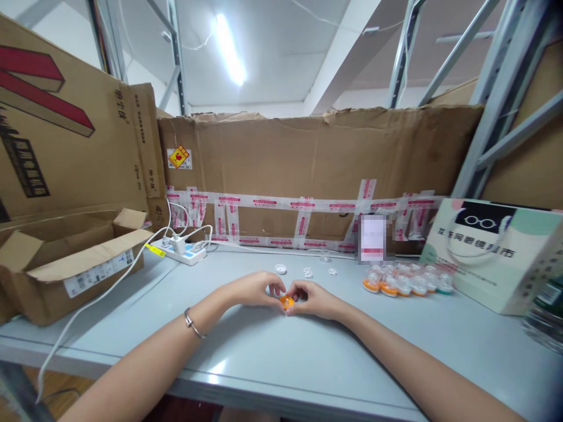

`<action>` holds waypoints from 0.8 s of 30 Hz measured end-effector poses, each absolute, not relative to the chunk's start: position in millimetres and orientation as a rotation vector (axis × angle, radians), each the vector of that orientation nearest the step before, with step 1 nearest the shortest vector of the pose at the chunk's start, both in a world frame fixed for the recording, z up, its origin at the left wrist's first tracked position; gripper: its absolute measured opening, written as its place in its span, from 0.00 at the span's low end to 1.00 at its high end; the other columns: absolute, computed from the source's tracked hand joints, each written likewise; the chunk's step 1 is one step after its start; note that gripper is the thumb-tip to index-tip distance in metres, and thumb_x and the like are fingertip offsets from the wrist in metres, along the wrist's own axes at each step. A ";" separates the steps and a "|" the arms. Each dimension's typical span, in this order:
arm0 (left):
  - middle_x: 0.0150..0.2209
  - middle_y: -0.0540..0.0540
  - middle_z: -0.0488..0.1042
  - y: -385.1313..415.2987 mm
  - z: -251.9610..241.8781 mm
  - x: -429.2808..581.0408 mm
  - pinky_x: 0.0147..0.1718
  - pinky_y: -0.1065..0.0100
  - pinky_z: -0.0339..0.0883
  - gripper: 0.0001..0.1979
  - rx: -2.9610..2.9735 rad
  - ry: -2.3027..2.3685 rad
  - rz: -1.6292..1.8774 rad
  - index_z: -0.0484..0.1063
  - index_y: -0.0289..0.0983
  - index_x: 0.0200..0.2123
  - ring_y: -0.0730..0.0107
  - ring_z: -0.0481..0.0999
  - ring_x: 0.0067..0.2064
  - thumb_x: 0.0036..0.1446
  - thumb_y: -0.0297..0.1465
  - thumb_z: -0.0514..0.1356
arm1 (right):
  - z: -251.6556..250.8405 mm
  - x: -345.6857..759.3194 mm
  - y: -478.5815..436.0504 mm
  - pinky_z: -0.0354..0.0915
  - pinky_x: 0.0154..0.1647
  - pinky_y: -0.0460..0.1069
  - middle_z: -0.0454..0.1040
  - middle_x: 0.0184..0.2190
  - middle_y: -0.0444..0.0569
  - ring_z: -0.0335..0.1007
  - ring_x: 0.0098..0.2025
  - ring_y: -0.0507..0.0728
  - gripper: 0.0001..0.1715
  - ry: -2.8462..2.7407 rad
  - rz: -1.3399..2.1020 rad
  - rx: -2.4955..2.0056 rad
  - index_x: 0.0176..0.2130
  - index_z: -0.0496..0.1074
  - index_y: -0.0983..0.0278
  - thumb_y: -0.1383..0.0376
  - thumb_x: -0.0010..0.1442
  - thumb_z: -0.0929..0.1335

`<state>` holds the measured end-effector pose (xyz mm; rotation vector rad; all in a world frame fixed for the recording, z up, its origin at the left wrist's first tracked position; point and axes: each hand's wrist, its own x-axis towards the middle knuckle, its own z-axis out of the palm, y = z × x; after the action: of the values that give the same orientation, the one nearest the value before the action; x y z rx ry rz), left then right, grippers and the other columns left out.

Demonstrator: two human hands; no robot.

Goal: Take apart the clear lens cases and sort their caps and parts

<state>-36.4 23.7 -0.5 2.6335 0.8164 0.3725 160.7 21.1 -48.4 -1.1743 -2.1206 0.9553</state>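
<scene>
Between our left hand [258, 288] and right hand [317, 300]: the orange round cap [287, 303], small and vivid, partly hidden by our fingers, low over the middle of the table.
Cap's surface: smooth and glossy like plastic, with a curved rim; we cannot make out its inner detail.
Tabletop [281, 357]: flat, pale grey and shiny, with a bright reflection near its front edge.
White pieces: beyond our hands we see a shallow white disc [280, 269] and small, irregular white parts [308, 272].
Clear-topped containers [407, 281]: rounded, transparent and clustered to our right, with orange and green bases.
Cardboard box [281, 158]: brown, long and ragged along its top, crossed by red-printed tape.
Left hand's grip: narrow, thumb and curled fingers on the cap's left side.
Right hand's grip: narrow too, thumb and forefinger pinching the cap's right side.
</scene>
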 end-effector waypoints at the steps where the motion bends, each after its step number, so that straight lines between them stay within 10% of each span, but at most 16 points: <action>1: 0.34 0.47 0.72 23.3 -3.2 -35.1 0.31 0.74 0.60 0.18 2.627 0.811 0.362 0.70 0.35 0.36 0.71 0.69 0.34 0.44 0.40 0.62 | -49.0 160.9 21.5 0.54 0.29 0.45 0.66 0.26 0.42 0.57 0.29 0.51 0.21 -2.116 0.959 -1.164 0.31 0.70 0.65 0.56 0.36 0.73; 24: 0.35 0.47 0.73 81.0 1.1 -95.5 0.34 0.73 0.62 0.15 2.259 1.593 0.828 0.72 0.34 0.34 0.69 0.71 0.36 0.43 0.36 0.60 | -52.5 164.2 34.2 0.57 0.29 0.47 0.66 0.22 0.42 0.62 0.25 0.50 0.25 -1.679 1.088 -0.998 0.40 0.67 0.66 0.53 0.46 0.68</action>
<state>-95.5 81.0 1.1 2.2592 1.5932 0.8276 164.2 34.2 -52.5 -0.9983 -1.6785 1.0884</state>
